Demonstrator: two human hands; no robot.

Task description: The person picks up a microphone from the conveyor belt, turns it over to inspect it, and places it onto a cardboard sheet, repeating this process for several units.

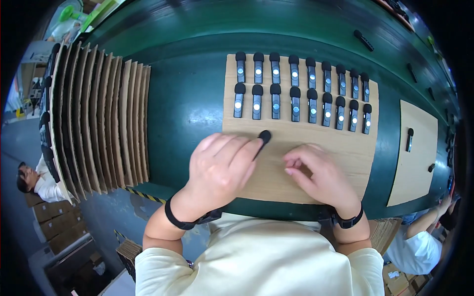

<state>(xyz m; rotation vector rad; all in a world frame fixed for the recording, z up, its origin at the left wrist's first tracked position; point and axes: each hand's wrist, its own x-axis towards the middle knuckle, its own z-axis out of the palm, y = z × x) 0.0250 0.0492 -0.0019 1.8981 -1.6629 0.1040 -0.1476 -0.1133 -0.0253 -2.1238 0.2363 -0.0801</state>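
My left hand (222, 165) is closed on a small black microphone with a round foam cap (265, 136), tilted over the cardboard sheet (276, 182). Most of its body is hidden by my fingers. To the right, my right hand (321, 172) is loosely curled above the same sheet, with a gap between thumb and forefinger and nothing visible in it. Beyond both hands, two rows of similar microphones lie on the sheet, foam caps pointing away from me. A far-row microphone (275, 69) and a near-row microphone (256, 102) each show a pale round spot.
Upright cardboard sheets (106, 123) form a thick stack at the left of the green work surface (182, 93). A second cardboard sheet (412, 172) at right carries two black pieces. Another microphone (364, 40) lies farther back. A person (417, 246) sits at lower right, another (42, 180) at far left.
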